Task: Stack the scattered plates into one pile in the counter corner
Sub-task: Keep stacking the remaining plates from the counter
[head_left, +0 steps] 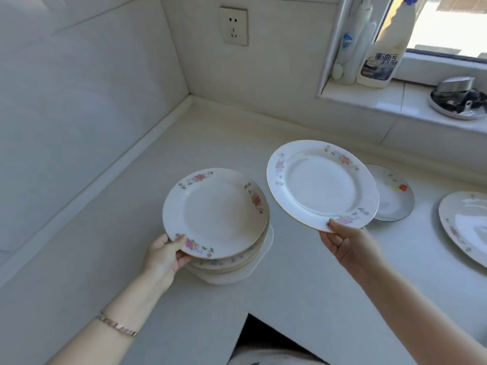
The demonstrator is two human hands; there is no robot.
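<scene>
While your left hand (166, 255) grips top plate (214, 213) of pile (232, 270), right hand (347, 243) pinches round glossy floral-rimmed plate (321, 184); upper-right bottle (379, 61) label reads "重油污".

White floral-rimmed plates stand in a pile (229, 270), top plate (216, 214) slightly askew. Right of it, a matching plate (321, 184) is up in the air, tilted; a smaller plate (395, 198) and a large plate (466, 222) lie flat beyond.
</scene>
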